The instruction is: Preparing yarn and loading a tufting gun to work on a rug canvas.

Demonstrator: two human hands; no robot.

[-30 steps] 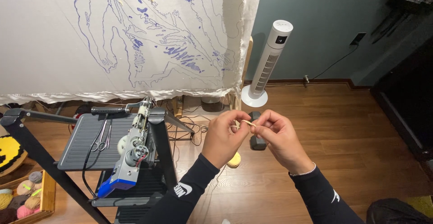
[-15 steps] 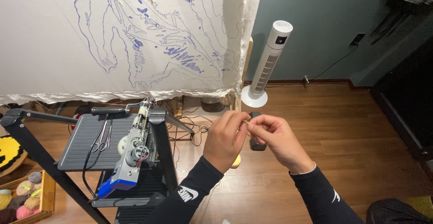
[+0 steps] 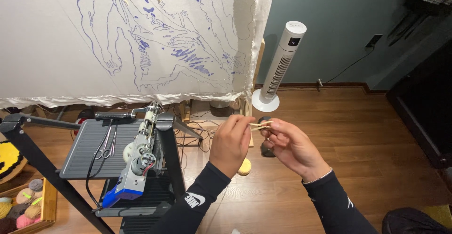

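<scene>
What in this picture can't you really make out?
- The pale strand pinched between left hand and right hand: too thin to identify, head view.
- Dark object on the floor: mostly hidden behind the right hand.
- Yarn balls in the box: cut off by the left edge.
- The cloth's blue drawing: cropped by the top edge.

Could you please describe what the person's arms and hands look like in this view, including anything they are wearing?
Both hands are bare, with no gloves. The left hand comes out of a snug black long sleeve that carries a small white logo mark on the forearm. The right hand has a matching black sleeve, also with a small white mark, and a thin pale band at the wrist.
</scene>
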